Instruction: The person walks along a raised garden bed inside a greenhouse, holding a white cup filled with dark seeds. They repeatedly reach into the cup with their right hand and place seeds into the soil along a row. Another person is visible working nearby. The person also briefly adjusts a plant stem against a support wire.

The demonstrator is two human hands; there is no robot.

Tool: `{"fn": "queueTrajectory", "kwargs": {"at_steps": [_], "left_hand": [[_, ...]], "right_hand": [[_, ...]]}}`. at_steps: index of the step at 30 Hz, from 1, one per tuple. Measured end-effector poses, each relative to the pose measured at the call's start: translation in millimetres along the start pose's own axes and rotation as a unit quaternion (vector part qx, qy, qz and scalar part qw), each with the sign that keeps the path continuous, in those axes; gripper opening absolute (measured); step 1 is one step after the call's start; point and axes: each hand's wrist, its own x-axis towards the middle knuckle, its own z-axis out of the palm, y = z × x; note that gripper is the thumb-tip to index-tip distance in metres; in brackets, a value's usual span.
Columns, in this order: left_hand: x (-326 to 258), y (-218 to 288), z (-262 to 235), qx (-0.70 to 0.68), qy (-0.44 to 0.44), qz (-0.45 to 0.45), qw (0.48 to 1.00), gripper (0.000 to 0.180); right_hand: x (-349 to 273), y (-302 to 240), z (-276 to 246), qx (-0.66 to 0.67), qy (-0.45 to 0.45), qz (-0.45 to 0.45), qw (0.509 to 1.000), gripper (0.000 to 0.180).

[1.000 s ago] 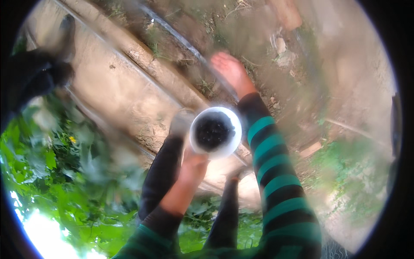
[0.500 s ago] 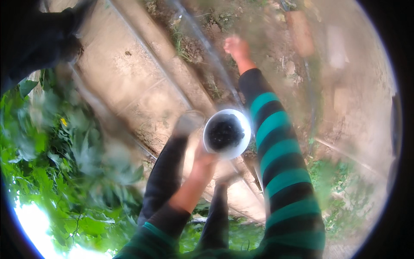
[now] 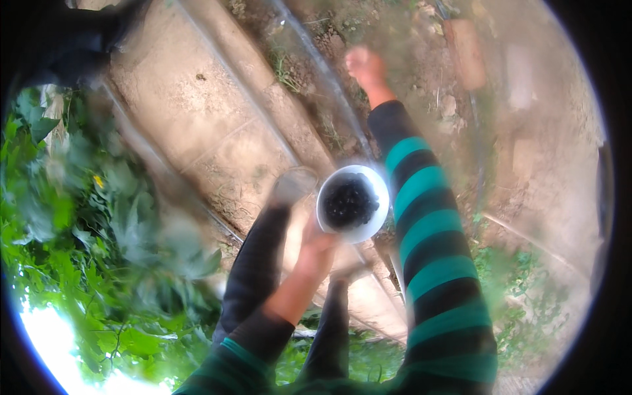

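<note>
Above the concrete path (image 3: 197, 125) | left hand (image 3: 319, 247) grip clasps white bowl (image 3: 375, 224) of dark berries (image 3: 349, 201) | right hand (image 3: 364, 66) grip unclear

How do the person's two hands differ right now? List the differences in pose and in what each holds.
The left hand is drawn in close to the body, gripping the white round bowl of small dark berries from below; the right hand is stretched far out over the bare soil, closed in a loose fist, and what it holds, if anything, cannot be told. The left forearm is bare below a pushed-up sleeve; the right arm is covered to the wrist. Both sleeves are teal-and-black striped.
</note>
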Motion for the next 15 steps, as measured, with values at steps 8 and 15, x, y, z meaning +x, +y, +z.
{"fn": "queueTrajectory", "kwargs": {"at_steps": [8, 15], "left_hand": [[-3.6, 0.3, 0.0, 0.019, 0.001, 0.0, 1.0, 0.08], [-6.1, 0.9, -3.7, 0.022, 0.008, -0.004, 1.0, 0.08]], "right_hand": [[2.4, 0.2, 7.1, -0.078, -0.007, -0.022, 0.997, 0.012], [-3.3, -14.2, 9.4, -0.056, -0.002, 0.003, 0.998, 0.011]]}}
